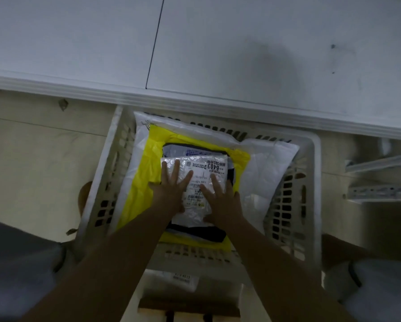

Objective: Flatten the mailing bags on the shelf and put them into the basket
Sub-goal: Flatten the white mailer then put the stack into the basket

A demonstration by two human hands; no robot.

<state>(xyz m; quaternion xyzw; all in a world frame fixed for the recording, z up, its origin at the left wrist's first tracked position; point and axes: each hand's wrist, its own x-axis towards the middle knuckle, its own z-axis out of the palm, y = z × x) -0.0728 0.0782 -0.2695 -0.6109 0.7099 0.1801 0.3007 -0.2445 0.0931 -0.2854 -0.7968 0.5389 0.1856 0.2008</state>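
— What lies nearest us?

— Our two bare forearms, reaching forward and down over the near wall of the basket [311, 182], a pale plastic crate with slotted sides that stands on a light floor [32, 147]. Just below it a labelled packet [178, 278] lies on something we cannot make out.

— And the grip?

— Our left hand [169, 189] lies flat with fingers spread and straight, pressing the top mailing bag [195, 182]. Our right hand [220, 196] does the same beside it, fingers straight, palm down. Neither curls round anything.

— Where is that bag?

— Inside the basket, on top of the pile. It is crinkled, silvery-white plastic with a printed label reading 6403. Under it we see a dark bag [195, 231], then a glossy yellow bag [143, 182], then a large white bag [264, 170] whose corner rides over the far rim.

— Beyond?

— A white shelf [241, 54], smooth and matte, with a thin dark seam. At right, grey metal rails [380, 180].
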